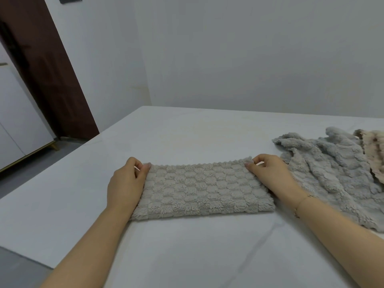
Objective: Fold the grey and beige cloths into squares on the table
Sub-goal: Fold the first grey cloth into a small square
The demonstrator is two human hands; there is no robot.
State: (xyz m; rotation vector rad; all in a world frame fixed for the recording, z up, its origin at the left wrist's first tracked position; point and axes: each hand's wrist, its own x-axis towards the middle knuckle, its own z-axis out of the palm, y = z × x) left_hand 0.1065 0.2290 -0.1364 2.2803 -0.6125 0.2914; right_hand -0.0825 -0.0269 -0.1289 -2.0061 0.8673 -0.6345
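Observation:
A beige fluffy cloth [201, 189] lies folded into a long rectangle on the white table [187, 246], straight in front of me. My left hand [124, 183] pinches its far left corner between thumb and fingers. My right hand [272, 173] pinches the far right corner the same way. To the right, a grey fluffy cloth [332, 173] lies crumpled and unfolded on the table. Past it, a second beige cloth [372, 150] is bunched at the right edge of the view.
The table's left edge [68, 156] runs diagonally from the far corner towards me, with grey floor below. A dark brown door frame [47, 75] and a white cabinet [16, 121] stand at the left. A plain wall backs the table.

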